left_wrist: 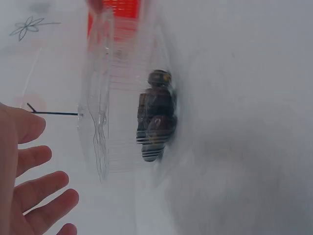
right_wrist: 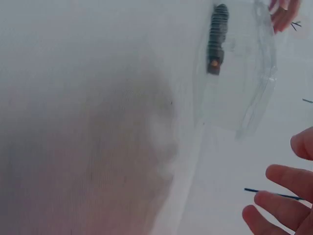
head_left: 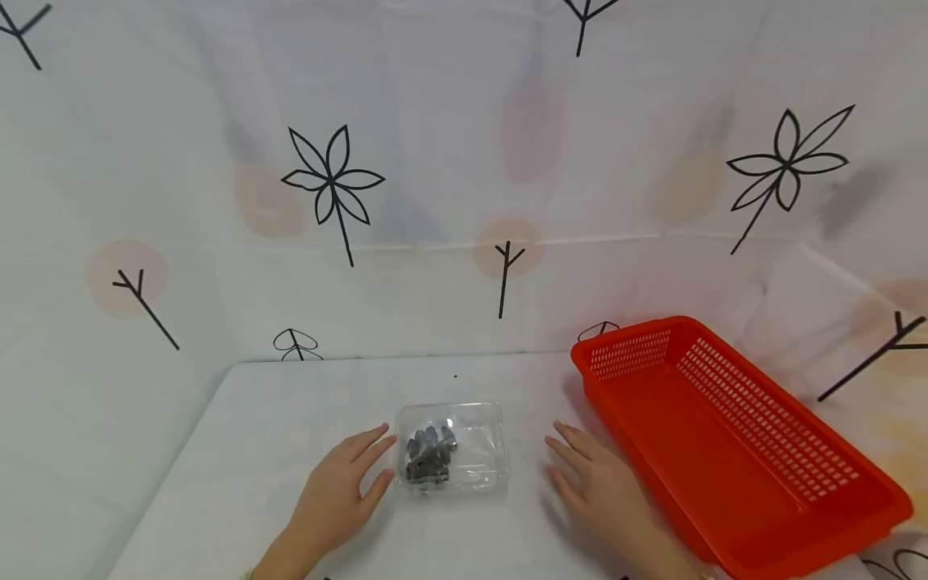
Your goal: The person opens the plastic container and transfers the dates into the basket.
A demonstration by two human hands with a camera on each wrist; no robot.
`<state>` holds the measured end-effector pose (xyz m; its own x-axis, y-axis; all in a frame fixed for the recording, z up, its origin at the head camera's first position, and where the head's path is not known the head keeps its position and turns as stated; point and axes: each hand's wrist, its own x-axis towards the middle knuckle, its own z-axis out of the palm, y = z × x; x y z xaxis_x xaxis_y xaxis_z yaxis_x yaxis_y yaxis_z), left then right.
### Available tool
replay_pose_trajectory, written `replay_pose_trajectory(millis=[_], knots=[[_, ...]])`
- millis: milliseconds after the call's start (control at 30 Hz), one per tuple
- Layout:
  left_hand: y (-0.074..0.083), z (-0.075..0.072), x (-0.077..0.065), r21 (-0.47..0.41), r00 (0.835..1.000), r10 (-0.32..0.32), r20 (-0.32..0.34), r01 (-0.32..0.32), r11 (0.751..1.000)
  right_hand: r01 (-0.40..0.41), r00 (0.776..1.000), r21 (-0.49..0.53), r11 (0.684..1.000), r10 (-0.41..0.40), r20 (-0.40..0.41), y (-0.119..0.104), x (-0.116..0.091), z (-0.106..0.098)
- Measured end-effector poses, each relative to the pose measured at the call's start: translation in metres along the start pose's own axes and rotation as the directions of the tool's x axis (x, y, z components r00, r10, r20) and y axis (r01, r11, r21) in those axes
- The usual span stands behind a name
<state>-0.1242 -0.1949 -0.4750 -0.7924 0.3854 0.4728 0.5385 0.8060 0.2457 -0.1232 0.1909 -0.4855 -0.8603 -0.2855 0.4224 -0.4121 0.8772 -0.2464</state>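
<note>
A clear plastic box (head_left: 478, 447) sits on the white table, with several small dark pieces (head_left: 429, 461) heaped in its left half. They look brown and grey, some with a shiny surface; their exact kind cannot be made out. My left hand (head_left: 341, 487) is just left of the box, fingers spread and fingertips close to its side. On the other side my right hand (head_left: 602, 487) hovers between the box and the red basket, fingers extended and holding nothing. Through the box wall, the left wrist view shows the dark pieces (left_wrist: 157, 115) piled at the bottom.
A red plastic basket (head_left: 732, 435) with perforated sides stands at the right, slanting toward the front. Behind the table (head_left: 290, 411) hangs a white cloth (head_left: 435, 177) printed with black leaf and twig drawings.
</note>
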Motion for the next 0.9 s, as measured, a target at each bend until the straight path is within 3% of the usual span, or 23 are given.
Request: replay_pose_trajectory(millis=[100, 233, 333, 400, 500, 633, 767, 900], knots=[[-0.003, 0.003, -0.002, -0.208, 0.993, -0.116, 0.023, 0.119, 0.971, -0.020, 0.999, 0.092, 0.996, 0.024, -0.046, -0.003, 0.003, 0.006], [-0.007, 0.008, -0.003, -0.450, 0.957, -0.251, 0.147, 0.291, 0.844, 0.035, 0.991, 0.185, 0.982, -0.010, -0.137, -0.008, 0.007, 0.016], [-0.010, 0.014, -0.003, -0.521, 0.916, -0.317, 0.245, 0.400, 0.754, 0.115, 0.977, 0.219, 0.969, -0.070, -0.201, -0.014, 0.009, 0.025], [-0.012, 0.018, -0.003, -0.537, 0.893, -0.343, 0.291, 0.449, 0.714, 0.159, 0.969, 0.230, 0.960, -0.107, -0.223, -0.019, 0.011, 0.031], [-0.014, 0.022, -0.002, -0.550, 0.869, -0.356, 0.343, 0.493, 0.674, 0.195, 0.966, 0.260, 0.946, -0.140, -0.216, -0.028, 0.014, 0.037], [-0.015, 0.025, -0.001, -0.574, 0.851, -0.331, 0.408, 0.521, 0.632, 0.171, 0.983, 0.308, 0.936, -0.140, -0.122, -0.043, 0.019, 0.041], [-0.013, 0.023, -0.001, -0.618, 0.846, -0.303, 0.438, 0.529, 0.582, 0.206, 0.979, 0.269, 0.941, -0.196, -0.063, -0.052, 0.027, 0.045], [-0.012, 0.023, -0.001, -0.639, 0.847, -0.297, 0.441, 0.529, 0.558, 0.310, 0.951, 0.233, 0.922, -0.300, -0.079, -0.059, 0.036, 0.051]])
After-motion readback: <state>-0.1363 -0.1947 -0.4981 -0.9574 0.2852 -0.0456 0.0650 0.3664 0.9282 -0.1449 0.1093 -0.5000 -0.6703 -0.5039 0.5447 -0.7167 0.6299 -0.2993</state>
